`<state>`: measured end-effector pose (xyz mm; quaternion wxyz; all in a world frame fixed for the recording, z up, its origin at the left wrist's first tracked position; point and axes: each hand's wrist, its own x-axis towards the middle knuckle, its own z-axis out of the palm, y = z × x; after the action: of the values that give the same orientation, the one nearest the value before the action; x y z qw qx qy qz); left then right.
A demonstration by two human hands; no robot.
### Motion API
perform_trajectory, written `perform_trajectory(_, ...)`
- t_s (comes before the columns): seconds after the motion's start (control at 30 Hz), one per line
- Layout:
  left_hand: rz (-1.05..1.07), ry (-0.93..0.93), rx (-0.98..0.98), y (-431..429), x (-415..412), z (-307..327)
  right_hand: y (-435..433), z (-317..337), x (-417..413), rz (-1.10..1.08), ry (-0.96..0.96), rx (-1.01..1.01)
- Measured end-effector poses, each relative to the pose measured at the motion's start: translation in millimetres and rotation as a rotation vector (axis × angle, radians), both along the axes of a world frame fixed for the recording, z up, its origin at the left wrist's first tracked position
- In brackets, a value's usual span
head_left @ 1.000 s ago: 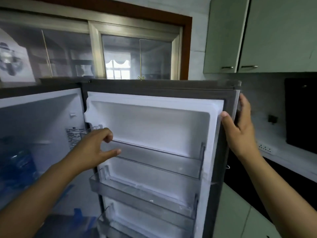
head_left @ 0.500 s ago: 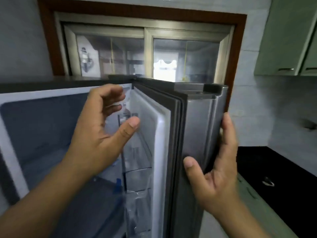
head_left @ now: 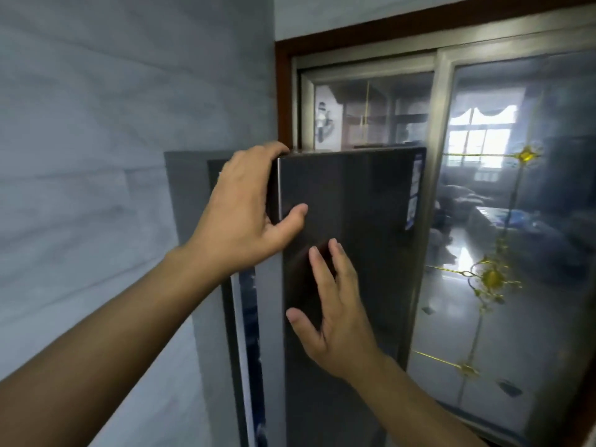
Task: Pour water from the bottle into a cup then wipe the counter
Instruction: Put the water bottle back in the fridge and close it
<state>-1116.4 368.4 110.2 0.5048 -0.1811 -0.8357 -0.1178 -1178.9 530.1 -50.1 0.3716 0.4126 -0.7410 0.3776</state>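
The dark steel fridge door point(head_left: 361, 221) stands nearly shut, with only a narrow gap on its left side. My left hand point(head_left: 245, 211) grips the door's upper left edge, fingers over the top corner and thumb on the front. Lower down, my right hand point(head_left: 335, 321) rests flat on the door front with its fingers spread, holding nothing. No bottle, cup or counter is in view.
A grey tiled wall point(head_left: 113, 156) fills the left. Behind the fridge is a sliding glass window point(head_left: 516, 221) in a brown frame, with gold ornaments on the pane. A strip of the fridge's inside point(head_left: 250, 333) shows through the gap.
The fridge door has swung from wide open to nearly shut. My left hand moved from inside the door onto its outer edge, my right hand from the edge to the front.
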Motion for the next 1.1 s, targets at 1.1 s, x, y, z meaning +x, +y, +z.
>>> perform_trajectory(1.1, -0.434, -0.081, -0.308, -10, -30, -96, 2, -19, 51, -0.718, -0.536, 0.531)
